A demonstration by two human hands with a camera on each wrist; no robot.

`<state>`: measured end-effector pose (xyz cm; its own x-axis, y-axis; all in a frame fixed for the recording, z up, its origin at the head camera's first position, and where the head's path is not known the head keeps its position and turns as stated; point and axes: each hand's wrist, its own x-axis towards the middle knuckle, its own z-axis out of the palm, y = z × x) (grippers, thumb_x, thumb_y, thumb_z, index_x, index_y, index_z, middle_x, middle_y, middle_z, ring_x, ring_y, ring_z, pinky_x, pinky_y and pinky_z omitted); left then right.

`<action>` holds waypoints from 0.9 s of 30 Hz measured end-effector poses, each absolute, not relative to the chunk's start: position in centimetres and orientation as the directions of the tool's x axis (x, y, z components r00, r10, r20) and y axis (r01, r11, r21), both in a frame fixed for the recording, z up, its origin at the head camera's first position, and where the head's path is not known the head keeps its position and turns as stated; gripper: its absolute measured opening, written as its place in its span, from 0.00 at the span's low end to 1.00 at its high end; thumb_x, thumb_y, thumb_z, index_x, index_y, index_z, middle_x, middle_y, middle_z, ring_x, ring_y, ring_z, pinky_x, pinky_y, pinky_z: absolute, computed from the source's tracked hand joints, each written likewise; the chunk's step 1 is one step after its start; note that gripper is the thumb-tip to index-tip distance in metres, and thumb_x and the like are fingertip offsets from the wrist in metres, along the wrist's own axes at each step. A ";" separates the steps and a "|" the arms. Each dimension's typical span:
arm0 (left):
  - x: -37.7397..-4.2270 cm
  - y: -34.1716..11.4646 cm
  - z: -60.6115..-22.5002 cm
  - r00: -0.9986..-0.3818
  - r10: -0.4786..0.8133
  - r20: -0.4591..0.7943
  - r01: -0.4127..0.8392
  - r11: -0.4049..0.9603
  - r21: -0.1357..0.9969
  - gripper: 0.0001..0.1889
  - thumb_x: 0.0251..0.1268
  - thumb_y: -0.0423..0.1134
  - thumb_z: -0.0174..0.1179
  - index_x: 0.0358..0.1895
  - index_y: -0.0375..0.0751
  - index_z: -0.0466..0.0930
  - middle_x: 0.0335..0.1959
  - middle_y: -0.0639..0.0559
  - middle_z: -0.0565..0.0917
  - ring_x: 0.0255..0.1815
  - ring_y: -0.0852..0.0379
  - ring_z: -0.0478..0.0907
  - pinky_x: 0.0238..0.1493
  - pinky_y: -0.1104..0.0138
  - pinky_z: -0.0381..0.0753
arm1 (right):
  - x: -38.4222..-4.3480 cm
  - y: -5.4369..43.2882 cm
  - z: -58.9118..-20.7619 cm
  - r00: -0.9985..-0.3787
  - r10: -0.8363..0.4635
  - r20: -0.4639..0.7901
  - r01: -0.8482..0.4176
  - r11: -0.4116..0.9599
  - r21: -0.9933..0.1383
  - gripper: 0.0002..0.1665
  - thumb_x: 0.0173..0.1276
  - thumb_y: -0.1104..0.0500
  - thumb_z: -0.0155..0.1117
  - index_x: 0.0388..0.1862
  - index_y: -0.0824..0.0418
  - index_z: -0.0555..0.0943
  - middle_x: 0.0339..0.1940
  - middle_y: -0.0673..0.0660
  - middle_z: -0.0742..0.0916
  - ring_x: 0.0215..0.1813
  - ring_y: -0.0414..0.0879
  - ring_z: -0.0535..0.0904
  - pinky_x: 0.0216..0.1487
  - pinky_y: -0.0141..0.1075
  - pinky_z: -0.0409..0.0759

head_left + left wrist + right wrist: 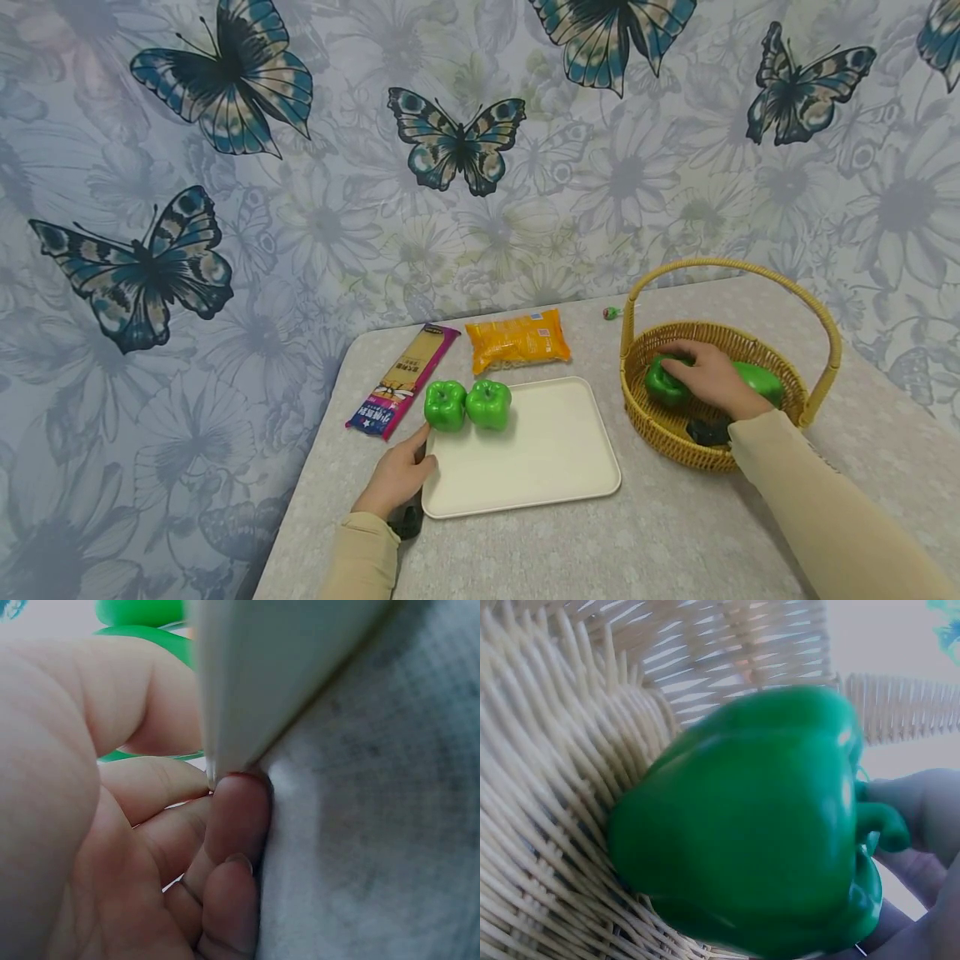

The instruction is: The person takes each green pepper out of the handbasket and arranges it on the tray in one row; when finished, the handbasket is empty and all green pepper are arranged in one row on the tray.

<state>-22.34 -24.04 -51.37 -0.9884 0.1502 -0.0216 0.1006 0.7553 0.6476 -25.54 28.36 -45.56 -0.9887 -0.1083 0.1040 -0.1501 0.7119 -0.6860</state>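
My left hand (397,473) grips the left edge of a cream tray (551,446), with fingertips at the underside of its rim (247,697) in the left wrist view. Two green bell peppers (446,406) sit side by side at the tray's far left corner. Inside a wicker basket (675,446) at the right, my right hand (708,379) holds another green bell pepper (666,385) around its stem end. That pepper (742,825) lies against the woven wall in the right wrist view. A smooth green thing (759,382) in the basket is partly hidden by the hand.
Behind the tray lies an orange packet (519,340). To its left is a long purple and gold packet (405,379). A small red and green item (611,313) lies near the wall. The basket's tall handle (731,263) arches over its opening.
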 end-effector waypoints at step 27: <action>-22.4 -24.0 -51.5 -0.990 0.138 -0.024 0.088 0.750 0.656 0.35 0.71 0.41 0.58 0.80 0.45 0.63 0.67 0.39 0.80 0.62 0.45 0.81 0.64 0.45 0.77 | -25.8 28.6 -45.9 -0.977 -0.205 0.059 -0.192 0.725 -0.661 0.48 0.66 0.42 0.73 0.78 0.61 0.68 0.76 0.73 0.70 0.71 0.72 0.68 0.64 0.68 0.70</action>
<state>-22.43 -23.96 -51.48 -0.9901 0.1382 -0.0245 0.0884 0.7495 0.6560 -25.77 28.59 -45.91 -0.9770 -0.2051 0.0590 -0.1922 0.7255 -0.6609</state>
